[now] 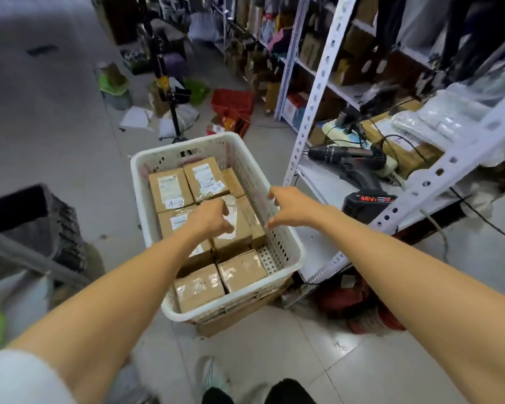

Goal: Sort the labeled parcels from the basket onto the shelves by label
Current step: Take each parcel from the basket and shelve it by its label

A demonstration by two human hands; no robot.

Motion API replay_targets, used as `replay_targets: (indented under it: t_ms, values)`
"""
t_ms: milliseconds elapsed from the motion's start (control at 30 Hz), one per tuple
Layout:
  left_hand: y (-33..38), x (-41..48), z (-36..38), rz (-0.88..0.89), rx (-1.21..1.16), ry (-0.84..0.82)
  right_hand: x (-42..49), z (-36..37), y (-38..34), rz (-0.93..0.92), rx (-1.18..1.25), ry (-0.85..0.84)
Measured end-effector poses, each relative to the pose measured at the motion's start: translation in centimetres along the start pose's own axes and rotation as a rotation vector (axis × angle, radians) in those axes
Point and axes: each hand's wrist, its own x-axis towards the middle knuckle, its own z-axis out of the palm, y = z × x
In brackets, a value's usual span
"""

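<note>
Basket [285,249] of white plastic on the floor, atop flattened cardboard, just beside the white shelf frame [309,118]; packed with brown taped parcels, the far-left parcel [172,189] marked A-2. Left hand [210,218] low inside the basket, fingers curled down onto the middle parcel [236,231]; firm grasp or mere touch: cannot tell. Right hand [289,205] released, fingers spread, holding nothing, above the basket's right rim. Cordless drill [350,161] lying on the lower shelf, well apart from both hands.
</note>
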Motion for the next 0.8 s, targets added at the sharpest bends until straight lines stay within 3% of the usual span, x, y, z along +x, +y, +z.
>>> replay_targets:
  t_ms: [233, 467, 667, 800]
  values:
    - [-3.9, 2.9, 1.0, -0.197, -0.089, 0.005, 8.0, 2.0, 0.5, -0.148, -0.023, -0.139]
    - [-7.4, 4.5, 4.1, -0.429, -0.169, 0.014, 14.6, 5.6, 1.7, -0.164, 0.003, -0.304]
    - [-8.7, 8.8, 6.1, -0.459, -0.175, -0.025, 17.8, 10.3, 3.7, -0.174, -0.094, -0.379]
    - [-10.0, 12.5, 8.7, -0.409, -0.049, -0.051, 20.9, 13.0, 6.0, -0.174, -0.130, -0.382]
